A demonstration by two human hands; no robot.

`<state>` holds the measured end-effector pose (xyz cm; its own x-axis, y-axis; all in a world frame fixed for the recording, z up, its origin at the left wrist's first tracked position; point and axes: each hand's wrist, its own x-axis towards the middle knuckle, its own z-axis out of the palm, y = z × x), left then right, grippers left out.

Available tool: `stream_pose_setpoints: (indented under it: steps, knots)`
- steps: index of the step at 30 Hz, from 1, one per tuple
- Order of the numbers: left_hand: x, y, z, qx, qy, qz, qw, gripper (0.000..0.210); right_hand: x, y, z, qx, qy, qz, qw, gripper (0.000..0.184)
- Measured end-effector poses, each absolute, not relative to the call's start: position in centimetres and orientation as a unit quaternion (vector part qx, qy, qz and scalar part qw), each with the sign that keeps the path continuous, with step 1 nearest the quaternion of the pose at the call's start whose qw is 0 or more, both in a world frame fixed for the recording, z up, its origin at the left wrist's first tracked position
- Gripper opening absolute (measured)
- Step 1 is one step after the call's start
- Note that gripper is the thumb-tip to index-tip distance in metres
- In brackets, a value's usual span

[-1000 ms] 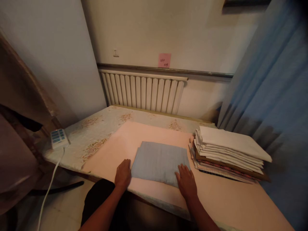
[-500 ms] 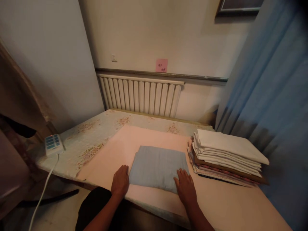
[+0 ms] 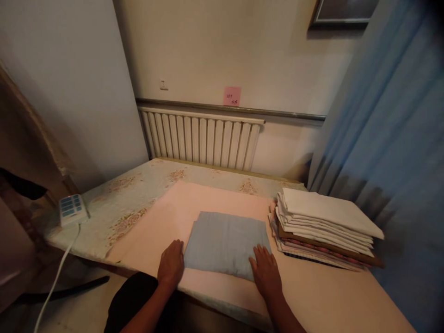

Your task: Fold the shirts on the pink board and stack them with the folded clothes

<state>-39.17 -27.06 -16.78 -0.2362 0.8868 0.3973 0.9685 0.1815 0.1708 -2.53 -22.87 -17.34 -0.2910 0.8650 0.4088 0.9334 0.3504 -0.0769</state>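
A folded light blue cloth (image 3: 225, 243) lies flat on a pale pink sheet (image 3: 166, 208). My left hand (image 3: 171, 262) rests on the sheet along the cloth's left edge, open, its fingers laid down and partly hidden behind the back of the hand. On the cloth's lower right corner lies my right hand (image 3: 266, 270), open, palm down with fingers a little apart. To the right of the cloth stands a stack of folded fabrics (image 3: 326, 226), mostly white on top, with brown and patterned layers beneath.
Under the pink sheet is a floral-covered table (image 3: 128, 182). A power strip (image 3: 72, 209) sits at its left corner, its white cord (image 3: 60, 268) hanging down. A radiator (image 3: 204, 138) runs along the wall behind. A blue curtain (image 3: 374, 152) hangs at the right.
The view has shifted very slightly. Both hands keep their places at the blue cloth, and the cloth looks the same.
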Motion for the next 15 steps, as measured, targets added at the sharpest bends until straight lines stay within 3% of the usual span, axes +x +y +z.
stream_pose_setpoints:
  steps: [15]
  knots:
    - [-39.04, -27.12, -16.55, -0.607, -0.764, -0.192, 0.101, 0.039, -2.63, -22.67, -17.35, -0.577, -0.791, -0.106, 0.172, 0.049]
